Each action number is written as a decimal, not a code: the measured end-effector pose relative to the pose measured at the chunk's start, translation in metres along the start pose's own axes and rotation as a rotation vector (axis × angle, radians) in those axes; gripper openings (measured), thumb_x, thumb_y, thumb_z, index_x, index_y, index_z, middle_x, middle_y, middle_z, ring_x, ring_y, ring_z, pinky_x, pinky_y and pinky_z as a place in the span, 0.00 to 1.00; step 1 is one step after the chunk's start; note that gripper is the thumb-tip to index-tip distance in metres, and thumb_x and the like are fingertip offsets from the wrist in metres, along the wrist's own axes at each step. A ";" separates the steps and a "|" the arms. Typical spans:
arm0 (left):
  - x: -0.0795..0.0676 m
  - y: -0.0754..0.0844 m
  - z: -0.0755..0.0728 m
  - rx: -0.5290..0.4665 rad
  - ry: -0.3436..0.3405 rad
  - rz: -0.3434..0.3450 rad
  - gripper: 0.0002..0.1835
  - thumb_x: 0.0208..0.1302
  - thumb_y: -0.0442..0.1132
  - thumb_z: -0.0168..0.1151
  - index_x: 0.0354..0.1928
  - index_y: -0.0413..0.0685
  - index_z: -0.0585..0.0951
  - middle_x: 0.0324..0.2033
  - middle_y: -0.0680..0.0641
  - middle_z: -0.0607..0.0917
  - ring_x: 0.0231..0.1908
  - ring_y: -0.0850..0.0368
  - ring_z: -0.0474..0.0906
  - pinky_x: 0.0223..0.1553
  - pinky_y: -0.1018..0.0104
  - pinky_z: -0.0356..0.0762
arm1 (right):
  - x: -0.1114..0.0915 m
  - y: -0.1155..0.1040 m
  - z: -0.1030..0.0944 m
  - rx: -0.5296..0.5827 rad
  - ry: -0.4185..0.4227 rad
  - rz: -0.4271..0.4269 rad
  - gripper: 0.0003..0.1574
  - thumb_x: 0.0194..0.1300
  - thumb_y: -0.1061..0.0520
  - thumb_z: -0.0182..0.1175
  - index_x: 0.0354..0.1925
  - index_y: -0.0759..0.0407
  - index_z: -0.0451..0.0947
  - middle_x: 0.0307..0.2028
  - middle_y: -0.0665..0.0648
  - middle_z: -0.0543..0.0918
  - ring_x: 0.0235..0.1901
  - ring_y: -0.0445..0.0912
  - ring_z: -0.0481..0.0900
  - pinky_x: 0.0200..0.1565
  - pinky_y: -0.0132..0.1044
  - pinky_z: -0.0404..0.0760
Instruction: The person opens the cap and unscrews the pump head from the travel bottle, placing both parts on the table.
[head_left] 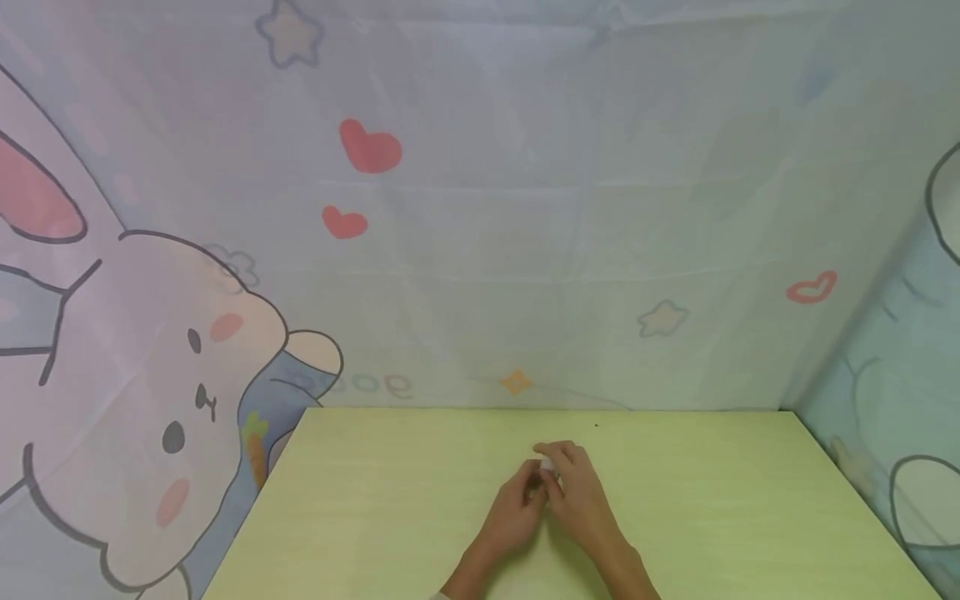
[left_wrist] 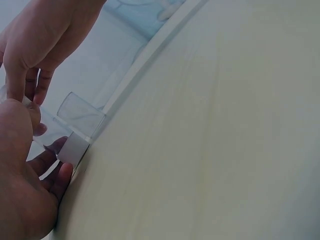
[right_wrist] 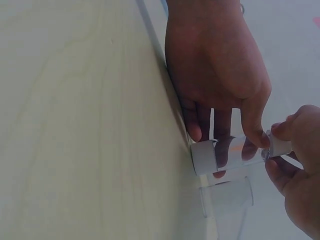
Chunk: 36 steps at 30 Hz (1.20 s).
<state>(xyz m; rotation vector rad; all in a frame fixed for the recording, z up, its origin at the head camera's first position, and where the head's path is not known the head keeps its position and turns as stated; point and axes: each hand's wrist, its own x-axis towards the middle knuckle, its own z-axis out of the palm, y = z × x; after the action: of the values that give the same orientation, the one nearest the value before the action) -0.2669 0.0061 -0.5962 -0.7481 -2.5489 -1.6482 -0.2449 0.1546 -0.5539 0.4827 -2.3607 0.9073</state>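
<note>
A clear cylindrical bottle (right_wrist: pixel 240 152) with a white base (right_wrist: pixel 202 157) stands upright on the table. My left hand (head_left: pixel 517 512) has its fingers around the clear body, its thumb near the neck. At the top, my right hand (head_left: pixel 577 492) pinches the small white cap (right_wrist: pixel 281 146) between thumb and fingers. The cap shows as a pale spot between both hands in the head view. Close beside the bottle is a short clear cup (left_wrist: pixel 82 117), seen in both wrist views. In the head view the hands hide most of the bottle.
A pale wooden tabletop (head_left: pixel 360 500) spreads around the hands. One tiny dark speck (head_left: pixel 596 426) lies beyond the right hand. Behind the table hangs a printed cloth (head_left: pixel 525 208) with hearts, stars and a large rabbit on the left.
</note>
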 end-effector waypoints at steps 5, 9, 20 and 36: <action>0.000 0.000 0.001 -0.008 -0.001 -0.019 0.16 0.82 0.49 0.55 0.65 0.61 0.77 0.57 0.56 0.86 0.57 0.58 0.82 0.53 0.59 0.80 | -0.001 0.000 -0.001 0.036 -0.006 0.027 0.29 0.64 0.70 0.72 0.62 0.59 0.80 0.52 0.58 0.84 0.52 0.54 0.82 0.50 0.51 0.86; 0.000 -0.002 0.002 -0.023 0.003 -0.018 0.16 0.82 0.50 0.54 0.65 0.62 0.77 0.57 0.58 0.86 0.57 0.59 0.81 0.53 0.59 0.79 | 0.000 0.000 -0.003 0.101 0.017 0.045 0.32 0.63 0.71 0.72 0.64 0.61 0.78 0.51 0.59 0.84 0.47 0.51 0.83 0.46 0.47 0.86; 0.001 -0.002 0.000 -0.026 -0.002 -0.029 0.17 0.83 0.51 0.53 0.66 0.60 0.77 0.57 0.56 0.86 0.57 0.59 0.82 0.54 0.60 0.80 | 0.003 0.003 -0.007 0.192 0.040 0.109 0.34 0.62 0.71 0.73 0.65 0.63 0.76 0.48 0.55 0.82 0.46 0.47 0.84 0.48 0.41 0.87; 0.001 -0.003 0.001 -0.049 -0.004 -0.062 0.19 0.82 0.56 0.53 0.66 0.62 0.77 0.57 0.55 0.86 0.59 0.57 0.82 0.55 0.58 0.80 | 0.002 0.008 -0.010 0.270 0.080 0.116 0.34 0.63 0.68 0.74 0.65 0.62 0.76 0.51 0.58 0.84 0.48 0.51 0.85 0.49 0.45 0.88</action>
<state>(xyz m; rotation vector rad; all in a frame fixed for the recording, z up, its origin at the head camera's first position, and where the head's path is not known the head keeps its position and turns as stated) -0.2683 0.0063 -0.5987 -0.6831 -2.5682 -1.7349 -0.2468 0.1667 -0.5504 0.4082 -2.2228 1.2847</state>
